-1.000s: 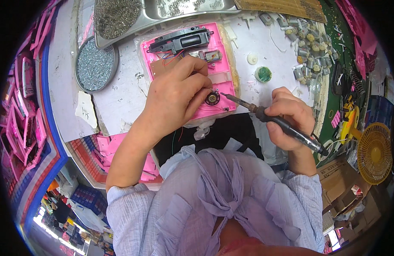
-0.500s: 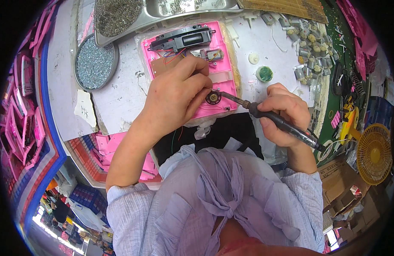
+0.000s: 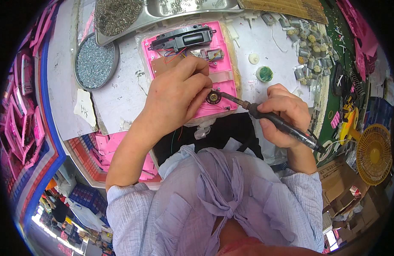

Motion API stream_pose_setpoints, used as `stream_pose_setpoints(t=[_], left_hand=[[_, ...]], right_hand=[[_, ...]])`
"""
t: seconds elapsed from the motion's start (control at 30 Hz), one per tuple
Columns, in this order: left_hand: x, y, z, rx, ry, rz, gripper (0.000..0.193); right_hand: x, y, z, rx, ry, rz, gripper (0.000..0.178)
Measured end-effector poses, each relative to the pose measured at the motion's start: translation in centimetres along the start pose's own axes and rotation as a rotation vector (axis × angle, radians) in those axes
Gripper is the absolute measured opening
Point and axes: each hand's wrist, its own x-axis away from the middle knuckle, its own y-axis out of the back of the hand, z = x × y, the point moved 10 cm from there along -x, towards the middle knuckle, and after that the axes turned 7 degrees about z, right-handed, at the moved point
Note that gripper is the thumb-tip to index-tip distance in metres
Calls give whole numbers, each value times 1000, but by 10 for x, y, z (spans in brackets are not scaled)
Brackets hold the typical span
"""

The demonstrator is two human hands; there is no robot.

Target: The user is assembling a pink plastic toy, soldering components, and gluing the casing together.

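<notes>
A pink plastic housing [image 3: 224, 64] lies before me with a black mechanism [image 3: 182, 38], a small motor [image 3: 215, 54] and a brown circuit board [image 3: 166, 64] in it. Near its lower edge sits a small round speaker [image 3: 213, 97]. My right hand [image 3: 284, 113] is wrapped round a soldering iron [image 3: 286, 125], whose tip touches or nearly touches the speaker's upper rim. My left hand [image 3: 177, 91] rests over the housing, thumb and fingertips pinched beside the speaker. What they pinch is hidden, perhaps too thin to make out.
A round dish of small screws [image 3: 96, 63] stands at left, below a metal tray [image 3: 162, 10] with more small parts. Several small motors [image 3: 310, 47] lie at the upper right. A green-filled round container [image 3: 264, 74] sits right of the housing. A yellow fan [image 3: 374, 153] stands far right.
</notes>
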Motion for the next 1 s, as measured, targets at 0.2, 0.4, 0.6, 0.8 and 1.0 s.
stream_pose_setpoints(t=[0.2,0.4,0.6,0.8,1.0], left_hand=[[-1,1,0,36,-23,-43,16],[3,-1,3,96,-37,-7,21],[1,-2,1,67,-50,-38,19],[1,-4,-8,-37,-85,-44,21],[1,-5,-12,-107,-94,-42,22]], right_hand=[[3,6,2,-10,20,-42,27],[11,23,0,-29,-2,-83,24],[14,30,1,-44,26,-130,25],[9,20,1,-25,-2,-50,25],[2,11,5,13,34,3,28]])
